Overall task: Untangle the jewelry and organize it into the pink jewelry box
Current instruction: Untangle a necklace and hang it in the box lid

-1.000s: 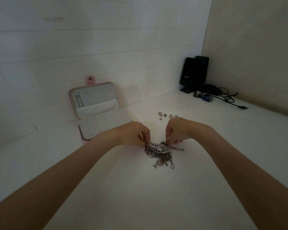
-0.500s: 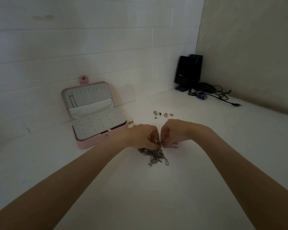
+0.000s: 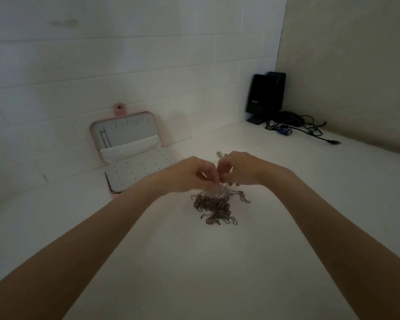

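A tangled heap of silver chains (image 3: 215,207) lies on the white table in front of me. My left hand (image 3: 192,174) and my right hand (image 3: 238,168) meet just above the heap's far edge, fingertips curled and pinching chain strands at its top. The pink jewelry box (image 3: 129,155) stands open to the left against the wall, its lid upright and a white perforated earring panel lying flat; my left forearm hides the box's near right corner. A few small earrings (image 3: 220,154) show behind my right hand, mostly hidden.
Two black speakers (image 3: 264,95) stand in the far right corner with a tangle of black cables (image 3: 305,130) and a blue plug trailing onto the table. A white brick wall runs behind; a beige wall closes the right side.
My hands came together over the chain heap and lifted its top strands slightly. The view shifted a little, so the box sits further right than half a second ago.
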